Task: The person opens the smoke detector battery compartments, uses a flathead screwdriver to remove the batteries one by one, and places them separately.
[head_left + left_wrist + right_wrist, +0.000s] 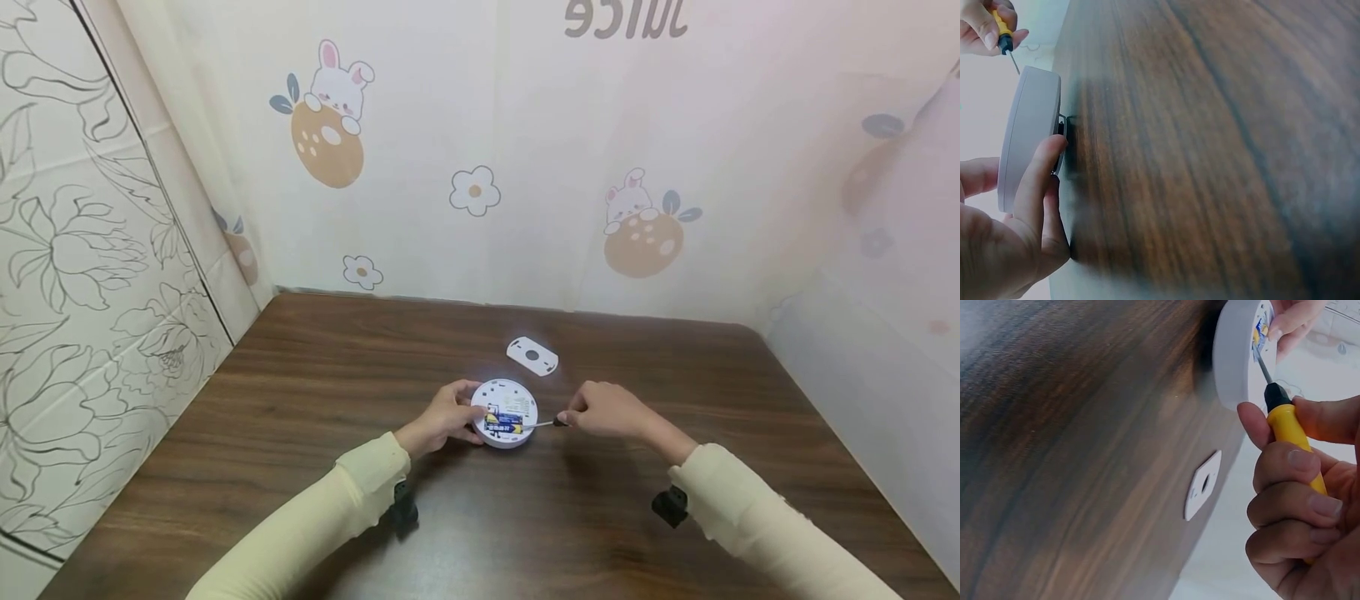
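Round white unit (510, 397): qty 1, thick rim, batt. side up, w/ slots & printed label; held at desk (337, 350), whether touching it I can't tell.
Blue/yellow battery (502, 424): seated in near half of unit's face; exact count unclear from my end.
Left grip (448, 414): L of unit & holding it; thumb on top face beside battery, other fingers round rim & underside.
Right grip (603, 407): R of unit; fingers wrapped round screwdriver handle.
Screwdriver (1289, 429): yellow handle, blk collar, thin metal shaft; R of unit, shaft reaching over its rim, tip at battery's R end; actual contact I can't confirm.
White plate (546, 362): qty 1, flat on desk, beyond unit & slightly R, apart from it; rounded ends, dark round centre, small slots.
Wrist cams (403, 510): blk, 1 per wrist, this side of unit, L & R.
Sleeves (300, 521): pale, both arms, this side of unit.
Printed cloth (420, 117): well beyond unit, past desk's far edge; rabbits, fruit, flowers.
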`<state>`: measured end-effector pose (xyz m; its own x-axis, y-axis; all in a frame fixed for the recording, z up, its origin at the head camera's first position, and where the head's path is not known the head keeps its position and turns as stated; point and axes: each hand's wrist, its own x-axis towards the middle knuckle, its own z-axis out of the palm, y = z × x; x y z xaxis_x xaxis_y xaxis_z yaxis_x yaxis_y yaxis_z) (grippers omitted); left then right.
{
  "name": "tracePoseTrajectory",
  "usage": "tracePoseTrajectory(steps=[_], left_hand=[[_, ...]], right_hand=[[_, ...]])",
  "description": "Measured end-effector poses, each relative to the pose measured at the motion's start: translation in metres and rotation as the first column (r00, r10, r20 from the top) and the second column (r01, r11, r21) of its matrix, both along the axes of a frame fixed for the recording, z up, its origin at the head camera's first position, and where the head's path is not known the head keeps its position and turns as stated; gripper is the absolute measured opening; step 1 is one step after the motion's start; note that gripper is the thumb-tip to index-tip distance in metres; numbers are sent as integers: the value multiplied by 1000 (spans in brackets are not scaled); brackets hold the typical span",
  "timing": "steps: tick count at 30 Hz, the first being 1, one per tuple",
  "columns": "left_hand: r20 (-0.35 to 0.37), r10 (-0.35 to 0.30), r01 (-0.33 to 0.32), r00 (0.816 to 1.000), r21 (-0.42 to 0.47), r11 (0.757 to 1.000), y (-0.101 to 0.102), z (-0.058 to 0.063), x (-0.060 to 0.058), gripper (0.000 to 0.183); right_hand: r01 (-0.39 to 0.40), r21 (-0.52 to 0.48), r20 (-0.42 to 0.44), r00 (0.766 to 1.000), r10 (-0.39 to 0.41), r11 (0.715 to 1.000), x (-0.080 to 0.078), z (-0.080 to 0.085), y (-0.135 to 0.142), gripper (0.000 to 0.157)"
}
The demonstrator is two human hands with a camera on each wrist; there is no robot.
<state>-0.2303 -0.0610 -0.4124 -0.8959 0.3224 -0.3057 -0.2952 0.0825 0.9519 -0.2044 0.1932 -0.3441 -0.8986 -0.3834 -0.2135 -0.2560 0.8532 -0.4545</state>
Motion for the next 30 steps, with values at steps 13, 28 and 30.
tracePoseTrajectory(steps=[13,28,30], left_hand=[[6,17,-17,1000,-5,1000,2,0,0,50],[20,25,-26,999,8,1000,2,-4,-2,50],[18,25,-25,1000,14,1000,2,-4,-1,49]], right_hand=[[42,-150,78,996,-30,988,0,-16,12,31],[22,-276,143,990,18,961,-7,-36,24,31],[16,-300,158,987,33,954,-9,-39,25,30]])
